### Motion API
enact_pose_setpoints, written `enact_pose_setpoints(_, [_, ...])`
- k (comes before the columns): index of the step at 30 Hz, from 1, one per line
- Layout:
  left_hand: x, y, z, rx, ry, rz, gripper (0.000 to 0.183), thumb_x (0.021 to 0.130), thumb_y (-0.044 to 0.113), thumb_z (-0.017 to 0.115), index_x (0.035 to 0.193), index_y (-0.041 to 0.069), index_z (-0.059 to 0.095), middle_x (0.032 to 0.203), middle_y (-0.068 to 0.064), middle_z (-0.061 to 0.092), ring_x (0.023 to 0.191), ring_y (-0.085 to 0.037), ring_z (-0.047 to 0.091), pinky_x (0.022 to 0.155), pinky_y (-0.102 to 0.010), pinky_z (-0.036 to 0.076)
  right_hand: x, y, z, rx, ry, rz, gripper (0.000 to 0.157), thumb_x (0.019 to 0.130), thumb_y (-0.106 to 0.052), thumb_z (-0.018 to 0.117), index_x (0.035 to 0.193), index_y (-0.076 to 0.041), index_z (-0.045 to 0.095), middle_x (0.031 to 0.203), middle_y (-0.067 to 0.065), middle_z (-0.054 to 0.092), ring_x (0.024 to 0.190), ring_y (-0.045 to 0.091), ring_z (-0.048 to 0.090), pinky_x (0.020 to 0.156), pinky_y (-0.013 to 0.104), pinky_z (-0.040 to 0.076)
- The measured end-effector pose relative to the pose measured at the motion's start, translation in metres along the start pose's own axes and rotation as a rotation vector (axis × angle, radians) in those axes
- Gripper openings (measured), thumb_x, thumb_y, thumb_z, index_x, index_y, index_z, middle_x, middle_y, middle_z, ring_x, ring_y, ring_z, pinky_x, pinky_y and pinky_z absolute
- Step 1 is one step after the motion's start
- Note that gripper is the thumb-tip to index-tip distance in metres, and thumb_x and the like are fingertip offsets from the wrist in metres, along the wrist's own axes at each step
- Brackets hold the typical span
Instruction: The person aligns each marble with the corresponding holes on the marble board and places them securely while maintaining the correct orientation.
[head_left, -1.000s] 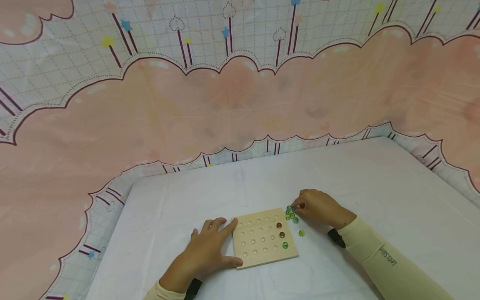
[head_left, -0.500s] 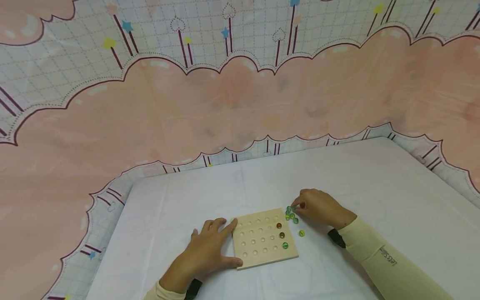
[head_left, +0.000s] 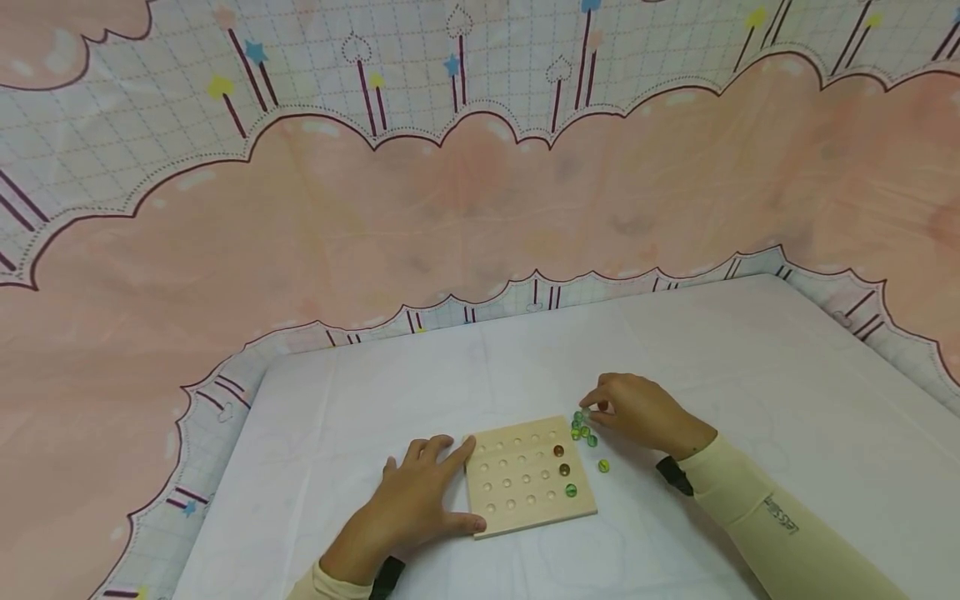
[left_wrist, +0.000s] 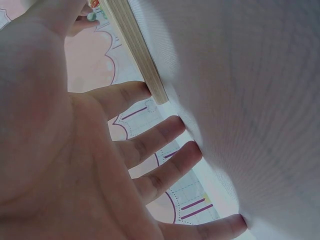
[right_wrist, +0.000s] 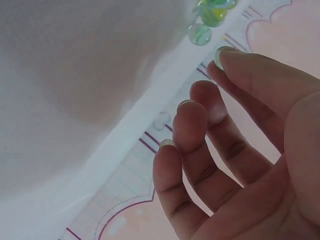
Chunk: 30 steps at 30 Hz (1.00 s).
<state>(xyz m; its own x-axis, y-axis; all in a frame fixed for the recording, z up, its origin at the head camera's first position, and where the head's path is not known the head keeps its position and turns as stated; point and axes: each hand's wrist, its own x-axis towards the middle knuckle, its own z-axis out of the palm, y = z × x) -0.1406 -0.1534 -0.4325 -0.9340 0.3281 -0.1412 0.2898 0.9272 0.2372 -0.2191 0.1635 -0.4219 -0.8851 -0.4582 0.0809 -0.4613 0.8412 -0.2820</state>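
My left hand [head_left: 420,500] spreads along the left side of a pale wooden board [head_left: 540,514] with rows of round hollows. Its index finger touches the back left corner, its thumb the front left. On the board's right side sit two brown marbles [head_left: 558,451] and a green marble [head_left: 572,491]. Just off the back right corner, my right hand [head_left: 641,414] pinches a pale green marble [left_wrist: 91,16] between thumb and index finger. Several green and yellow marbles [head_left: 585,432] cluster beside those fingertips. In the right wrist view, the other fingers [right_wrist: 190,125] curve loosely.
A lone yellow-green marble [head_left: 603,466] lies right of the board. White cloth covers the table [head_left: 420,383]. Behind it hangs a pink patterned backdrop [head_left: 450,217]. Dark wrist straps [head_left: 673,476] show under the sleeves.
My right hand has risen slightly from the cluster, with the pale green marble between its fingertips. The left hand and the board stay where they were.
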Motion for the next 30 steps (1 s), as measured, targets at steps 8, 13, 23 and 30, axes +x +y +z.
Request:
enact_pose_setpoints(8, [0.001,-0.003,-0.001,-0.007,-0.004,-0.002,0.106,0.066,0.072,0.077,0.154,0.026,0.041,0.148,-0.010,0.046,0.136,-0.038,0.041,0.099,-0.081,0.031,0.002,-0.010,-0.004,0.012,-0.011,-0.020,0.021,0.085,-0.015,0.079,0.105,-0.013,0.080,0.085,-0.007,0.063,0.067,0.006,0.048,0.060,0.019,0.043])
enact_pose_setpoints(13, [0.001,-0.002,-0.004,-0.012,-0.015,-0.003,0.106,0.066,0.072,0.077,0.154,0.026,0.041,0.148,-0.010,0.046,0.135,-0.038,0.042,0.099,-0.082,0.031,0.005,-0.017,-0.004,0.013,-0.018,-0.042,0.020,0.085,-0.015,0.080,0.105,-0.013,0.080,0.085,-0.007,0.063,0.067,0.006,0.048,0.059,0.019,0.043])
enact_pose_setpoints(23, [0.000,0.000,-0.007,-0.012,-0.015,-0.002,0.106,0.065,0.071,0.078,0.154,0.027,0.040,0.149,-0.010,0.045,0.137,-0.038,0.041,0.099,-0.082,0.030,0.012,-0.026,0.001,0.027,-0.029,-0.122,0.018,0.083,-0.016,0.081,0.101,-0.014,0.080,0.082,-0.007,0.062,0.065,0.004,0.048,0.058,0.017,0.042])
enact_pose_setpoints(30, [0.000,0.000,-0.005,-0.003,-0.009,0.000,0.106,0.065,0.072,0.078,0.154,0.026,0.041,0.148,-0.010,0.046,0.135,-0.038,0.042,0.099,-0.081,0.032,0.014,-0.031,0.007,0.041,-0.031,-0.132,0.013,0.085,-0.013,0.079,0.097,-0.015,0.081,0.079,-0.009,0.060,0.066,0.002,0.048,0.060,0.016,0.042])
